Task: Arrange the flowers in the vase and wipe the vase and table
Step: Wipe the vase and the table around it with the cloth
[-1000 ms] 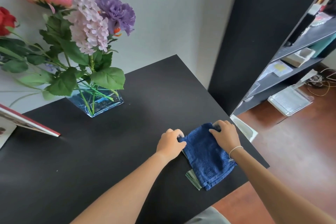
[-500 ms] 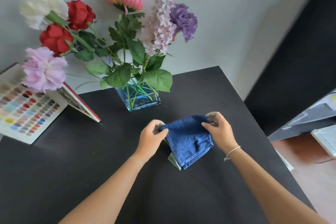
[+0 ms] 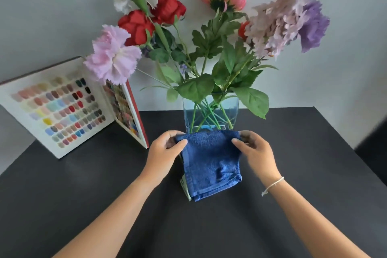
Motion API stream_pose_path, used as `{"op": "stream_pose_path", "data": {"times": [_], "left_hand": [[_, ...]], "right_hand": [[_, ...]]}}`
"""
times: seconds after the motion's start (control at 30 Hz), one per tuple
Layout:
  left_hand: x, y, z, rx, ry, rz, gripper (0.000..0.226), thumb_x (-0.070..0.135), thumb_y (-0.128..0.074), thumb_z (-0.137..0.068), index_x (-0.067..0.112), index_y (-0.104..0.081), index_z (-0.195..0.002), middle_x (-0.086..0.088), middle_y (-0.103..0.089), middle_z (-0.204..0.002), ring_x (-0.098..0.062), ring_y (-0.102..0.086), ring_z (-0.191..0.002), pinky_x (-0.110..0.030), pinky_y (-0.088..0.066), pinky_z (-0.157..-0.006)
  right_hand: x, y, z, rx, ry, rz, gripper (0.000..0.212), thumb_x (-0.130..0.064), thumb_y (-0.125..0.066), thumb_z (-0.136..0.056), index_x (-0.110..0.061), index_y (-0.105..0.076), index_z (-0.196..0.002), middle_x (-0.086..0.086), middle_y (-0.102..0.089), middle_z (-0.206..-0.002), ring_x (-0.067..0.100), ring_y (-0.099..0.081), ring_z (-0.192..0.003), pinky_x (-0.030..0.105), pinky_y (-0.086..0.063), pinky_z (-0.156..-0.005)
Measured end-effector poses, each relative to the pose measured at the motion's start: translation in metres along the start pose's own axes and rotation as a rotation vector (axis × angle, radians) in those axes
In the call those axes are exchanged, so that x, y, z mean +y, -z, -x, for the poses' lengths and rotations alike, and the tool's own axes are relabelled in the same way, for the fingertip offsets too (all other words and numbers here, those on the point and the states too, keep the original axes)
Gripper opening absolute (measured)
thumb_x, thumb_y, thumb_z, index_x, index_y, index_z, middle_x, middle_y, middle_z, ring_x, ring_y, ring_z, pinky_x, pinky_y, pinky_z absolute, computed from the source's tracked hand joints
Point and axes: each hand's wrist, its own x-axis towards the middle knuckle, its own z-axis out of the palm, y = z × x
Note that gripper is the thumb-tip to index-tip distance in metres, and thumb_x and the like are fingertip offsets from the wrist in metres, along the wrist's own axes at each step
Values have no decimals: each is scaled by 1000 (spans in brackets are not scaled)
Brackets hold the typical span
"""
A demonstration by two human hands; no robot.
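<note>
A clear square glass vase (image 3: pixel 210 111) with blue-tinted water stands at the back of the black table (image 3: pixel 83 195). It holds several flowers (image 3: pixel 167 8): white, red, pink, lilac and purple. A folded blue cloth (image 3: pixel 210 163) hangs just in front of the vase, covering its lower edge. My left hand (image 3: pixel 165 151) pinches the cloth's upper left corner and my right hand (image 3: pixel 254 148) pinches its upper right corner. The cloth's lower end rests on the table, with a pale green layer showing under it.
An open book of colour swatches (image 3: pixel 60 109) stands on the table to the left of the vase, leaning near the grey wall. The table's right edge (image 3: pixel 345 148) runs diagonally at the right, with dark floor space beyond.
Both hands have carried the blue cloth from the table's right front edge to directly in front of the vase and raised its top edge. My view has swung left and moved closer.
</note>
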Motion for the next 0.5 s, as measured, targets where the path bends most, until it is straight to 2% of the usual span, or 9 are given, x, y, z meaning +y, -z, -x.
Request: {"op": "stream_pose_path", "data": {"times": [0.1, 0.27, 0.33, 0.43, 0.5], "left_hand": [[-21, 2, -5, 2, -78, 63, 23, 13, -66, -81, 36, -67, -80, 15, -68, -79, 5, -60, -75, -7, -45, -69], [-35, 5, 10, -5, -196, 144, 20, 9, -64, -82, 29, -65, -84, 11, -66, -82, 6, -60, -74, -11, -47, -69], [-29, 10, 25, -19, -229, 145, 17, 8, -63, -83, 25, -64, -86, 8, -66, -82, 1, -60, -73, -15, -48, -67], [-12, 20, 46, -29, -242, 123, 12, 12, -61, -85, 19, -64, -94, 1, -66, -88, -7, -59, -78, -22, -47, -68], [-1, 26, 55, -13, -269, 100, 13, 14, -62, -85, 18, -64, -98, 1, -66, -90, -5, -58, -77, -15, -46, -66]], "right_hand": [[14, -8, -2, 2, 64, -2, 16, -15, -66, -81, -30, -61, -77, -4, -64, -76, 2, -57, -66, 8, -46, -62], [17, -14, 17, 32, 155, 35, 2, -15, -64, -82, -16, -63, -83, 13, -67, -87, 20, -57, -75, 37, -48, -73], [11, -12, 37, 54, 183, 54, 7, -16, -63, -83, -10, -62, -86, 16, -67, -88, 24, -57, -74, 43, -49, -75], [-8, -9, 67, 85, 203, 70, 4, -17, -63, -83, -15, -61, -80, 10, -66, -85, 20, -56, -71, 40, -49, -71], [-20, -7, 80, 100, 211, 84, 8, -18, -62, -83, -22, -59, -76, 5, -66, -84, 18, -57, -71, 32, -48, -64]]}}
